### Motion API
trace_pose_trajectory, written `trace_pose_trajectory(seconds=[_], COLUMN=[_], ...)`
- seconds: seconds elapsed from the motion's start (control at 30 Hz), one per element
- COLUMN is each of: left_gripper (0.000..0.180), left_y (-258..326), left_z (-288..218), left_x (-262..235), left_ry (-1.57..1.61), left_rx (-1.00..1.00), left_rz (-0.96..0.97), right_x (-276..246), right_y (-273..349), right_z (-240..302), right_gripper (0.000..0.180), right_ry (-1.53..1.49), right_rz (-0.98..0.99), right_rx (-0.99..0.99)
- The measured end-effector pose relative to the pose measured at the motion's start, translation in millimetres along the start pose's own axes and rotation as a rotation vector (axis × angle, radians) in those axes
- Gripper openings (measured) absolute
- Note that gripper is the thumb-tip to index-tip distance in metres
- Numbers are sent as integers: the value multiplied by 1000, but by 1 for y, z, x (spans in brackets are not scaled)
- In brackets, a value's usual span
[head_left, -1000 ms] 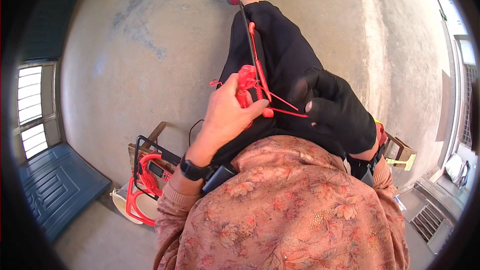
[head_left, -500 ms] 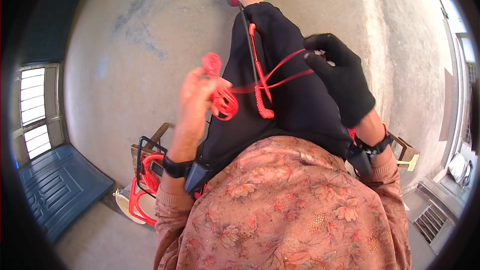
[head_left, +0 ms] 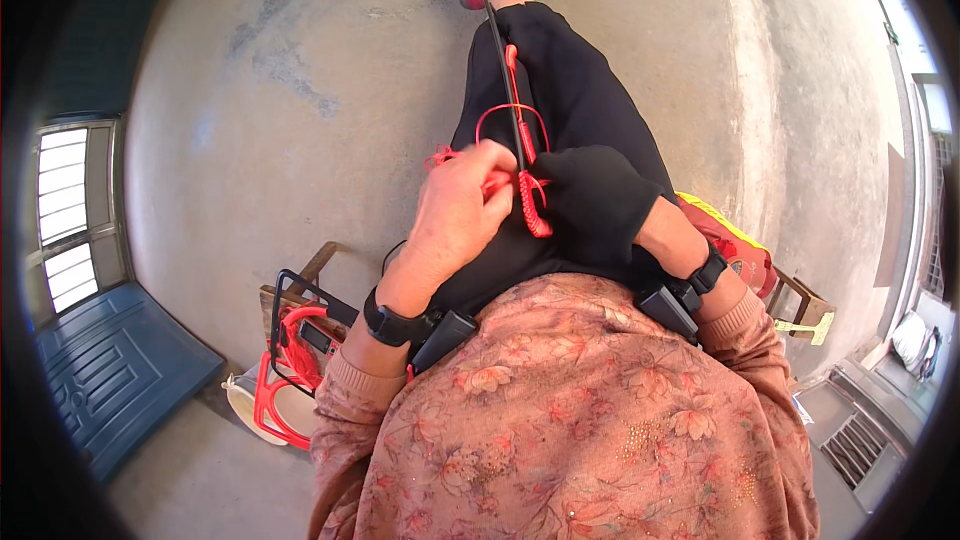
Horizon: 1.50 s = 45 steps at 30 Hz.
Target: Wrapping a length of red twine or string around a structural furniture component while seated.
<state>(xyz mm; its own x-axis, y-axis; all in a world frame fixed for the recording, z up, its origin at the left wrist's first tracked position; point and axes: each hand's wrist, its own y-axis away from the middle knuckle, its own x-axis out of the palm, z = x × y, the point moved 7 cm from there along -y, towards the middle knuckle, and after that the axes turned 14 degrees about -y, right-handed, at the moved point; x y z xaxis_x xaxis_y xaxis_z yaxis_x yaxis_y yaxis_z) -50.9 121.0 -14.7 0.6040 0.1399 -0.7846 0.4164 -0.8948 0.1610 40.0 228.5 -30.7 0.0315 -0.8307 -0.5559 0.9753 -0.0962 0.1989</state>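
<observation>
A thin black rod [head_left: 497,35] runs along my legs, with a red strip lying beside part of it. Tight turns of red cord make a wrapped section [head_left: 533,212] at the rod's near end. My bare left hand [head_left: 458,205] is closed on a bundle of red cord [head_left: 440,154], just left of the rod. On the other side, my right hand [head_left: 605,192], in a black glove, pinches red cord close against the wrapping; its fingertips are partly hidden. A loop of the cord [head_left: 514,107] arches over the rod beyond both hands.
At my left, a red frame [head_left: 268,408] and a black wire handle [head_left: 283,325] are by a wooden stool [head_left: 322,265]. A blue panel [head_left: 130,370] lies farther left. At my right are a red bag with yellow trim [head_left: 735,240] and a wooden piece [head_left: 808,305].
Both hands have come together at the rod, the left moving right and the right moving left and nearer. The cord stretched between them is now a small loop over the rod.
</observation>
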Motion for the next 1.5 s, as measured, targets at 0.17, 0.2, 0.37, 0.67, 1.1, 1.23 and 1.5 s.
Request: trace_pose_trajectory(seconds=[0.17,0.2,0.37,0.67,1.1,1.23,1.5], left_gripper=[34,39,73,51,24,28,53], left_y=[4,8,22,31,114,84,35], left_z=[14,15,-41,1,77,48,-23], left_x=[-26,-21,-5,-25,-27,-28,-6], left_ry=[540,834,1399,2015,818,963,1157], left_rx=[-129,-212,15,-34,-541,-408,-190], left_rz=[-151,-11,411,82,-37,6,333], right_x=[-49,-60,-82,-41,29,14,-26], right_y=[24,31,85,126,23,27,53], right_z=[-14,-20,-2,-26,-5,3,21], right_gripper=[19,22,37,42,25,23,21], right_ry=[-729,-943,-1643,-1143,-1143,-875,-1119], right_rz=[-345,-375,-734,-562,-38,-158,-200], right_rx=[37,81,-31,30,459,373,348])
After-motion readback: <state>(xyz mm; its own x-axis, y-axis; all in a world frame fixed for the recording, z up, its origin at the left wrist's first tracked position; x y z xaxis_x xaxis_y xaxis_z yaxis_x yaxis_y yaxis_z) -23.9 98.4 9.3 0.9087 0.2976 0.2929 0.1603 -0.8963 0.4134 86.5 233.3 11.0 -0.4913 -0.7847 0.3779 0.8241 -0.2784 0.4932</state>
